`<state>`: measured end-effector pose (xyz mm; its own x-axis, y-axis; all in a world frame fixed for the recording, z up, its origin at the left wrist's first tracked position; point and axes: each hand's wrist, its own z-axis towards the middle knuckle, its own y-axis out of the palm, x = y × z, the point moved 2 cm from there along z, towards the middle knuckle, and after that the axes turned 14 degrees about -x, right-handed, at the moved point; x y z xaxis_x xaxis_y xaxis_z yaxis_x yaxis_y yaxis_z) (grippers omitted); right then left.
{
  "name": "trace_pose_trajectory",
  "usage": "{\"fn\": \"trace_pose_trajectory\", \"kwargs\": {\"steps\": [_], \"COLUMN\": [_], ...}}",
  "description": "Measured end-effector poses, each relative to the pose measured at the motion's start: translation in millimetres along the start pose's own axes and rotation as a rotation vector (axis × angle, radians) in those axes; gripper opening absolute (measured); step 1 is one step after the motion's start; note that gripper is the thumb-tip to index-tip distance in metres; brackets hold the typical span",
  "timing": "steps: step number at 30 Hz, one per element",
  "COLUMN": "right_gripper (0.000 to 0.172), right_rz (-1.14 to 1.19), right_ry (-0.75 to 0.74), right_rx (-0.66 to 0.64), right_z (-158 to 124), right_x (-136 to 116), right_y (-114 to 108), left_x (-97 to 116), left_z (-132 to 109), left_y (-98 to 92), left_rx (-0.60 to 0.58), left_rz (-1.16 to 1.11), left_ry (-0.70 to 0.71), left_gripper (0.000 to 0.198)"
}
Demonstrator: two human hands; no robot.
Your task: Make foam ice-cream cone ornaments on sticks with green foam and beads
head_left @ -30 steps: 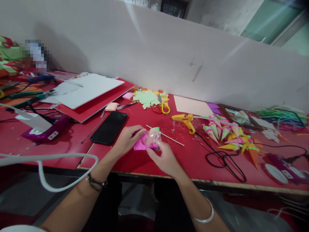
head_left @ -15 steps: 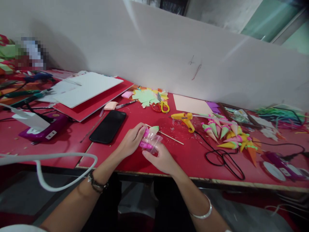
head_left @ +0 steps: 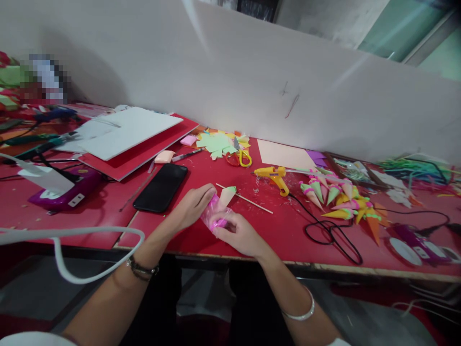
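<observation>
A clear plastic bag with bright pink material in it [head_left: 209,215] is held between both hands above the red table. My left hand [head_left: 192,207] grips its upper left side with the fingers closed. On the right, my right hand [head_left: 237,233] pinches the bag's lower part around a pink lump, thumb and fingers curled together. Just beyond the hands lies a small pale cone with a green tip [head_left: 227,195], beside a thin wooden stick [head_left: 254,203].
A black phone [head_left: 161,188] lies left of the hands. Yellow-handled scissors [head_left: 245,158] rest by green paper pieces [head_left: 216,144]. Farther right are a yellow glue gun [head_left: 272,178], its looping black cable, and a pile of coloured paper cones [head_left: 334,193]. A white cable [head_left: 97,234] hangs at the left front.
The bag has shifted slightly left and down and now stretches between the hands. My right hand has moved its fingers onto the pink lump, leaving the pale cone more exposed.
</observation>
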<state>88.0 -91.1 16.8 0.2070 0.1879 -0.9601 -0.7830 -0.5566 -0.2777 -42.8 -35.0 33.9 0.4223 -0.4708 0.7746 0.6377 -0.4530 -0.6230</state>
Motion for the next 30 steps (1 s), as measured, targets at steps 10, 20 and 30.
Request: {"fn": "trace_pose_trajectory", "kwargs": {"steps": [10,20,30], "right_gripper": [0.018,0.025,0.026], "right_rz": [0.560,0.299,-0.338], "right_ry": [-0.061,-0.065,-0.168], "right_rx": [0.281,0.359,0.404], "right_z": [-2.5,5.5,-1.8], "right_x": [8.4,14.2,-9.0], "right_y": [-22.4,-18.3,-14.1], "left_x": [-49.9,-17.0,7.8], "left_z": [-7.4,-4.7,0.9], "left_y": [-33.8,-13.2,18.8], "left_rx": [0.443,0.470,0.017], "left_rz": [0.115,0.481,-0.172], "left_ry": [-0.177,-0.143,0.081], "left_gripper": [0.025,0.032,0.030]}}
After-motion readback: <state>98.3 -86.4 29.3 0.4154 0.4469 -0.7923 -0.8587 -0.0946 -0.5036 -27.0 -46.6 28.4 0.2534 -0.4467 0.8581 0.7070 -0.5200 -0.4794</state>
